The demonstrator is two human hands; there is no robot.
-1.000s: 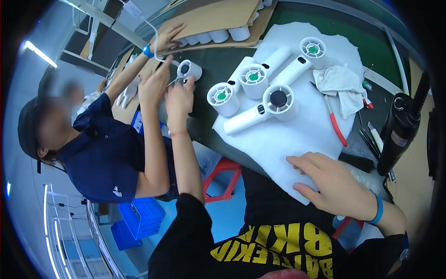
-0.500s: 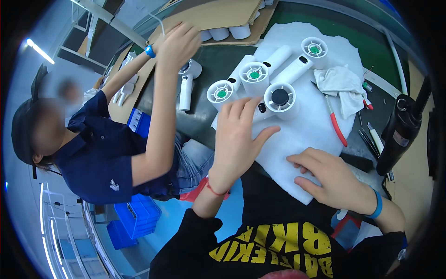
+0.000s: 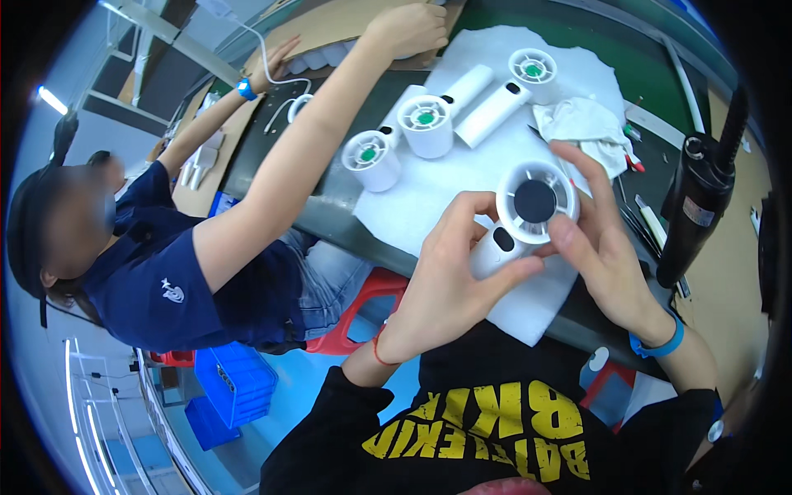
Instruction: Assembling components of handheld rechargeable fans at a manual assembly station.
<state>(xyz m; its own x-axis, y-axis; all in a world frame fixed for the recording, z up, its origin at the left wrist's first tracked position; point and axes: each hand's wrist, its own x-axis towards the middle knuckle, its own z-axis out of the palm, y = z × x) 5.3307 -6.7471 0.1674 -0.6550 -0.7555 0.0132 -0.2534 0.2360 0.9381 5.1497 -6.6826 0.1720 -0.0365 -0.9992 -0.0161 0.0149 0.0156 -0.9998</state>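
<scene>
A white handheld fan [image 3: 515,180] with a round black centre is held up over the white padded sheet [image 3: 396,219]. My left hand [image 3: 450,280] is closed around its handle, beside a small dark oval window. My right hand [image 3: 610,256] grips the round head from the right, its thumb on the front near the black centre. Farther off, several similar fans with green centres lie on the sheet: a left one [image 3: 371,177], a middle one [image 3: 429,140] and a far one [image 3: 532,87].
A crumpled white cloth [image 3: 582,136] lies right of the far fan. A black cylindrical tool [image 3: 697,206] stands at the right, near slim hand tools [image 3: 652,223]. At left, a co-worker's arm [image 3: 305,157] reaches across the dark table toward cardboard [image 3: 330,29].
My left hand has lifted the black-centred fan off the sheet toward me, and my right hand has come up onto its head. The co-worker's arm has swung right, toward the cardboard.
</scene>
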